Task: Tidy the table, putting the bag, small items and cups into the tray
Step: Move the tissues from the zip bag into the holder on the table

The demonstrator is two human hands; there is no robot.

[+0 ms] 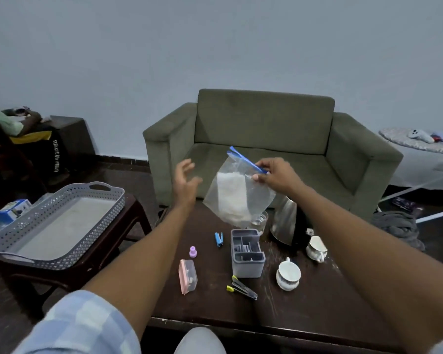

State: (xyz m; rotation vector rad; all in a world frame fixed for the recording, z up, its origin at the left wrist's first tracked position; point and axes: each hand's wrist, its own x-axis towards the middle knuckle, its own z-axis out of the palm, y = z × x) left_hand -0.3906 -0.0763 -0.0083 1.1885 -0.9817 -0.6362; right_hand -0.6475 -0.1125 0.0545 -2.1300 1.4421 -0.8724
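Note:
My right hand [276, 176] pinches the blue zip edge of a clear plastic bag [237, 196] of white powder, held in the air above the dark table [304, 300]. My left hand [186, 181] is open just left of the bag, not touching it. The grey perforated tray [87, 241] sits empty on a side stool to the left. On the table lie two white cups [288, 274] [316, 249], a pink-lidded box [188, 277], a purple cap [193, 251], a blue clip [218, 239] and a yellow-tipped stapler [242, 290].
A grey organiser caddy [247, 254] stands mid-table, with a steel kettle [287, 223] and a glass [260, 221] behind it. A green sofa [266, 139] is beyond the table. An ironing board [420, 144] is at right; a seated person [8, 123] at far left.

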